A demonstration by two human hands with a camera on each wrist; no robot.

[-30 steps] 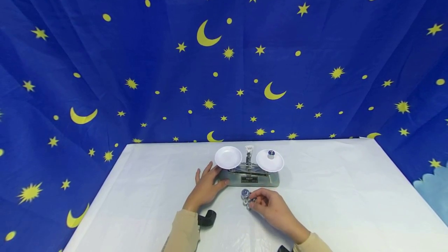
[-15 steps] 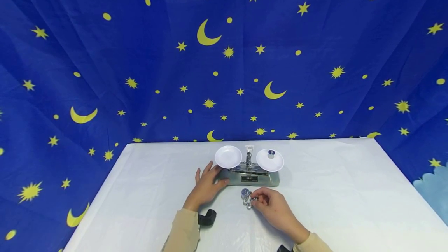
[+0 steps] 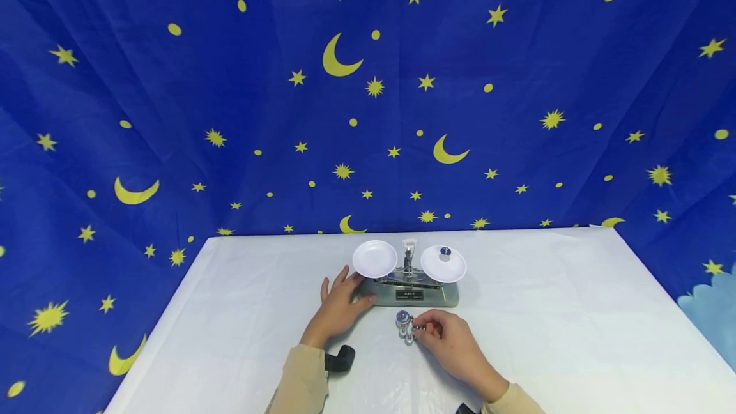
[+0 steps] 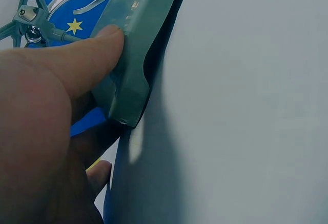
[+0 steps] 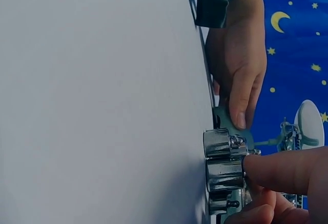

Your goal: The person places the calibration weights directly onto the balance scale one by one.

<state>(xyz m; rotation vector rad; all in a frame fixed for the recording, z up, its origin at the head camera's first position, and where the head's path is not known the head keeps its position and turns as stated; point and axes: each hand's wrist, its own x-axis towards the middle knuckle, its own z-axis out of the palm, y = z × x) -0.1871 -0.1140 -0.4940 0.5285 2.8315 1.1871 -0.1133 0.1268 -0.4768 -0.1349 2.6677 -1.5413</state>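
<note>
A balance scale (image 3: 445, 299) with a grey-green base and two white pans stands at the table's far middle. My left hand (image 3: 336, 308) holds the left end of its base, thumb (image 4: 102, 47) on the front face and the other fingers round the end. On the right pan (image 3: 454, 268) sits a small metal weight (image 3: 445, 252); the left pan (image 3: 375, 259) bears nothing. Just in front of the base, several shiny metal weights (image 3: 404, 321) stand close together. My right hand (image 3: 454, 344) pinches one weight (image 5: 225, 174) at its top between thumb and finger; its knob is hidden.
A white cloth (image 3: 575, 337) covers the table. Behind it hangs a blue curtain (image 3: 391, 114) with yellow stars and moons. A black wrist mount (image 3: 340, 359) sticks out beside the left sleeve, close above the table.
My right thumb and finger have shifted very slightly to the right, a little away from the tallest weight. The left hand and the scale stay where they were.
</note>
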